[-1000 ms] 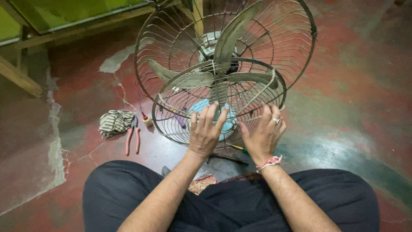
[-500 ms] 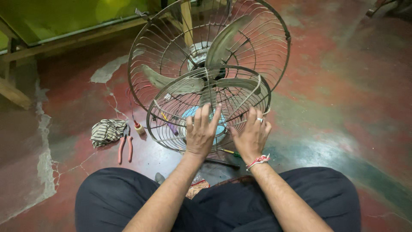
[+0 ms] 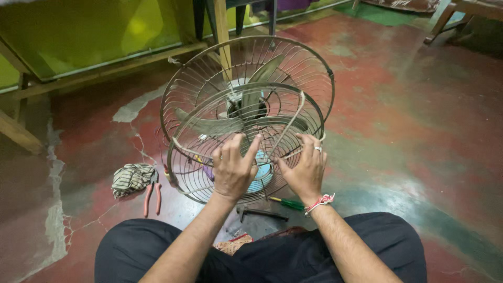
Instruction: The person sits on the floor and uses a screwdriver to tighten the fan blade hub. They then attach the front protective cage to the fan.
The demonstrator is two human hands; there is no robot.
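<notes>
1. I see my left hand spread flat, fingers fanned, pressed against the wires of the front fan guard, over its pale blue centre cap.
2. My right hand is also spread, fingers splayed over the guard's wires just beside the left one; it wears a ring and a red-and-white wrist thread. Neither hand is curled round anything; both only press on the grille.
3. The front guard stands tilted on the red floor, leaning against the rest of the fan right before my crossed legs.
4. Behind it I see the rear guard, larger and upright, with the 3 metal blades and the hub between the 2 grilles.
5. Left of the fan, red-handled pliers lie on the floor, touching a striped crumpled cloth.
6. Under the guard's lower edge, near my right wrist, a green-handled screwdriver lies beside a dark metal tool I cannot identify.
7. A wooden frame runs along the far side.
</notes>
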